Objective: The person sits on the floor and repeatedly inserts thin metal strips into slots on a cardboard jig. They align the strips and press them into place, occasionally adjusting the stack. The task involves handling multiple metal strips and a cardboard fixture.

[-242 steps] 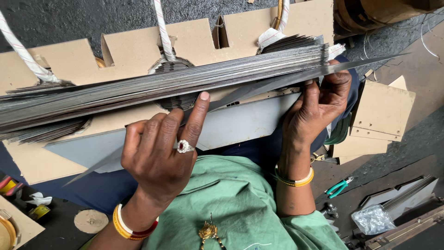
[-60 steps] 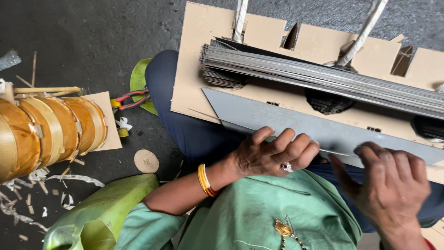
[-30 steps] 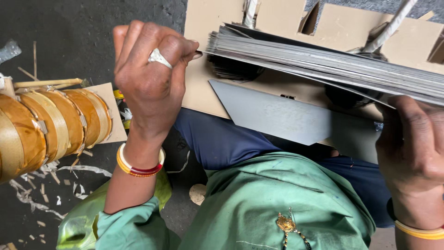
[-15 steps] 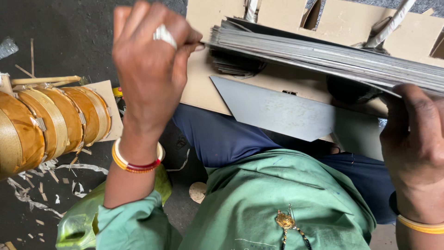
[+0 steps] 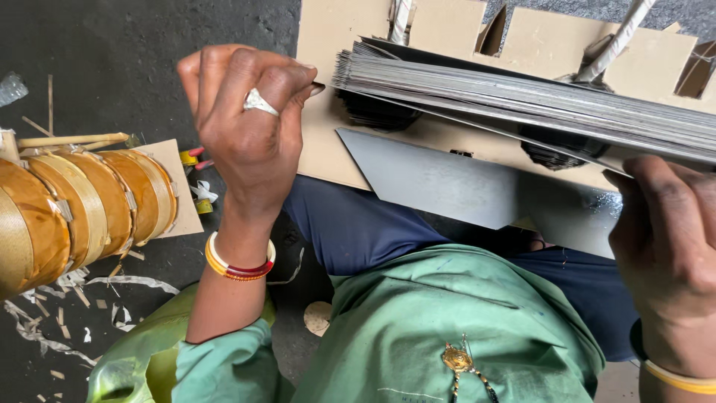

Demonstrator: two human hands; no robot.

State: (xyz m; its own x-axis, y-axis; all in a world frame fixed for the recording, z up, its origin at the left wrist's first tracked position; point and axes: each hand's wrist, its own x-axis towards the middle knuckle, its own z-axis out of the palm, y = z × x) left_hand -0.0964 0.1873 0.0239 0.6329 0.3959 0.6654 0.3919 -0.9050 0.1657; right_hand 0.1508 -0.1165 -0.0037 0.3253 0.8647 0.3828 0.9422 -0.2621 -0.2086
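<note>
Starting at the left edge: a wound coil (image 5: 67, 216) wrapped in amber tape lies on its side on the dark floor (image 5: 112, 67), with thin wooden sticks (image 5: 71, 139) on top and paper scraps scattered below it, well apart from the work. Judged: parked there, out of the way.

Left hand (image 5: 250, 130), ring and bangles on, is raised beside the near end of the stack of thin grey metal strips (image 5: 522, 101). Fingers are curled shut into a loose fist, thumb and fingertips pinched together right at the stack's end; whether one strip is between them I cannot tell. Judged: the pinch suits picking a single sheet off the end.

The stack lies long across a notched cardboard former (image 5: 335, 45), held up by white cords (image 5: 619, 37) through the notches, so it hangs level over the lap.

One flat grey sheet (image 5: 440, 183) with a pointed end rests below the stack, against the cardboard.

Right hand (image 5: 667, 246) grips under the stack's far stretch, fingers wrapped up against it, likely steadying it.
</note>
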